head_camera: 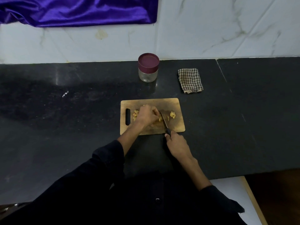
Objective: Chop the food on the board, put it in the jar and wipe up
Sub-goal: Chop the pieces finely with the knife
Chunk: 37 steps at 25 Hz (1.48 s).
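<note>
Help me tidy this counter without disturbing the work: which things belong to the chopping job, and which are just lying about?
Belongs to the job:
wooden board
food pieces
knife, gripped by the right hand
left hand, steadying the food
lidded jar
checked cloth, for wiping

Just lying about:
purple fabric on the wall

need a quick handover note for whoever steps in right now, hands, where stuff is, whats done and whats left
Left hand: fingers curled, holding down yellowish food pieces on the wooden cutting board.
Right hand: grips the black-handled knife, blade on the board beside the left fingers.
Glass jar with maroon lid: behind the board, lid on, looks empty.
Folded checked cloth: right of the jar, untouched.
Done: some pieces cut.
Left: finish chopping, open the jar, fill it, wipe up.
</note>
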Motion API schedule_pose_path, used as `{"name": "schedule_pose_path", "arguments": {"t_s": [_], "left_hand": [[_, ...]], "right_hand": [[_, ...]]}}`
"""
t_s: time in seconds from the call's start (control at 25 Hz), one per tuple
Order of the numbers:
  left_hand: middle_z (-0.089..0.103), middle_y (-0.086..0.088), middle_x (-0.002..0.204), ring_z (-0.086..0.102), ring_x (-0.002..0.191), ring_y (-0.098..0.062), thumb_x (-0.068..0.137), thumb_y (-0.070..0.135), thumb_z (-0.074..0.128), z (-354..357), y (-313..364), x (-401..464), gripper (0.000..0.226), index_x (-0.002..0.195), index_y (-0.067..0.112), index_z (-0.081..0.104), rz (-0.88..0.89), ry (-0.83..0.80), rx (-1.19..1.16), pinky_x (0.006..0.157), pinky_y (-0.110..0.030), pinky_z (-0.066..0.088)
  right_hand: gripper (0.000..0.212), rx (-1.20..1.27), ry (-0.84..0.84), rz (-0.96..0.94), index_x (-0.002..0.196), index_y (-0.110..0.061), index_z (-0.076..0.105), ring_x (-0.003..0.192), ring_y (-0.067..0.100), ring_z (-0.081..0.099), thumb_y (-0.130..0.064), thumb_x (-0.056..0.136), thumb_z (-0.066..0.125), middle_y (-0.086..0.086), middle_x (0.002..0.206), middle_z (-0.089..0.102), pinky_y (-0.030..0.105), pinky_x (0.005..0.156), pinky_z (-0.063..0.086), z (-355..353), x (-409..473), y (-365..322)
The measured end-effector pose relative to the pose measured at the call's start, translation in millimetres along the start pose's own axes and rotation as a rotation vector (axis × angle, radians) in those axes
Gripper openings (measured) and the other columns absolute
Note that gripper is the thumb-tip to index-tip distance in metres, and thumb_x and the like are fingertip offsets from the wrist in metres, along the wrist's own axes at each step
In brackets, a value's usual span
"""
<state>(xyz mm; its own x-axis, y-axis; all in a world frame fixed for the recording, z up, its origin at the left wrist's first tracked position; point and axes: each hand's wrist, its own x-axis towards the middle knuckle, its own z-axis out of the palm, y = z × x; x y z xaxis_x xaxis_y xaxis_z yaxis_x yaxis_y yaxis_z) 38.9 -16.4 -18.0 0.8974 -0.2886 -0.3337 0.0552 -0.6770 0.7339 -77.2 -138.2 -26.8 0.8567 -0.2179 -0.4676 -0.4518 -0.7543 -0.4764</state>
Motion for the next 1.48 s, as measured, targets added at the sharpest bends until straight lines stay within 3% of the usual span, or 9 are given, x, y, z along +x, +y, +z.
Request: {"name": "schedule_pose_path", "arguments": {"t_s": [0.28, 0.48, 0.76, 1.12, 1.36, 1.48], "left_hand": [[0.065, -0.003, 0.096, 0.067, 0.078, -0.013, 0.091, 0.009, 0.060, -2.9, 0.0, 4.9, 0.012, 0.100, 0.010, 0.067, -0.009, -0.017, 0.011, 0.058, -0.021, 0.057], [0.069, -0.003, 0.098, 0.064, 0.092, -0.013, 0.085, 0.004, 0.066, 8.1, -2.6, 6.3, 0.014, 0.097, 0.010, 0.070, 0.031, 0.019, 0.180, 0.083, -0.026, 0.053], [0.071, -0.004, 0.095, 0.062, 0.077, -0.009, 0.088, 0.008, 0.063, 11.0, -3.9, 7.0, 0.011, 0.095, 0.009, 0.072, 0.008, 0.120, 0.078, 0.078, -0.030, 0.057], [0.071, -0.005, 0.092, 0.067, 0.081, -0.013, 0.087, 0.007, 0.064, 18.0, -1.8, 13.3, 0.010, 0.093, 0.009, 0.072, -0.031, 0.119, 0.059, 0.079, -0.035, 0.058], [0.071, -0.006, 0.091, 0.068, 0.081, -0.013, 0.087, 0.006, 0.064, 16.5, 0.9, 18.2, 0.008, 0.089, 0.009, 0.072, -0.083, 0.093, 0.054, 0.077, -0.035, 0.059], [0.071, -0.006, 0.093, 0.068, 0.083, -0.013, 0.087, 0.006, 0.065, 17.7, 0.7, 19.0, 0.008, 0.090, 0.009, 0.072, -0.088, 0.089, 0.041, 0.079, -0.035, 0.058]], "right_hand": [[0.033, -0.002, -0.023, 0.010, 0.120, -0.010, 0.052, 0.105, 0.032, 0.059, -0.035, 0.105, 0.037, 0.014, 0.113, 0.062, 0.045, 0.087, 0.049, -1.5, -1.0, -2.1], [0.032, 0.003, -0.039, 0.022, 0.120, -0.011, 0.052, 0.104, 0.029, 0.060, -0.034, 0.105, 0.037, 0.013, 0.112, 0.062, 0.043, 0.085, 0.049, -2.4, 0.2, -2.5], [0.031, 0.046, -0.047, 0.034, 0.118, -0.010, 0.053, 0.104, 0.030, 0.060, -0.034, 0.105, 0.038, 0.013, 0.112, 0.062, 0.045, 0.088, 0.049, -3.5, -1.6, -4.6], [0.030, 0.095, -0.080, 0.051, 0.113, -0.010, 0.053, 0.100, 0.029, 0.061, -0.035, 0.105, 0.039, 0.012, 0.109, 0.062, 0.047, 0.088, 0.050, 0.1, -0.7, -5.0], [0.031, 0.132, 0.109, 0.032, 0.115, -0.006, 0.053, 0.091, 0.030, 0.060, -0.031, 0.105, 0.038, 0.015, 0.102, 0.062, 0.041, 0.080, 0.050, -5.2, -3.4, -4.7], [0.031, 0.126, 0.058, 0.022, 0.108, -0.007, 0.054, 0.094, 0.031, 0.060, -0.033, 0.105, 0.038, 0.015, 0.103, 0.062, 0.043, 0.083, 0.050, -3.7, -3.3, -5.4]]}}
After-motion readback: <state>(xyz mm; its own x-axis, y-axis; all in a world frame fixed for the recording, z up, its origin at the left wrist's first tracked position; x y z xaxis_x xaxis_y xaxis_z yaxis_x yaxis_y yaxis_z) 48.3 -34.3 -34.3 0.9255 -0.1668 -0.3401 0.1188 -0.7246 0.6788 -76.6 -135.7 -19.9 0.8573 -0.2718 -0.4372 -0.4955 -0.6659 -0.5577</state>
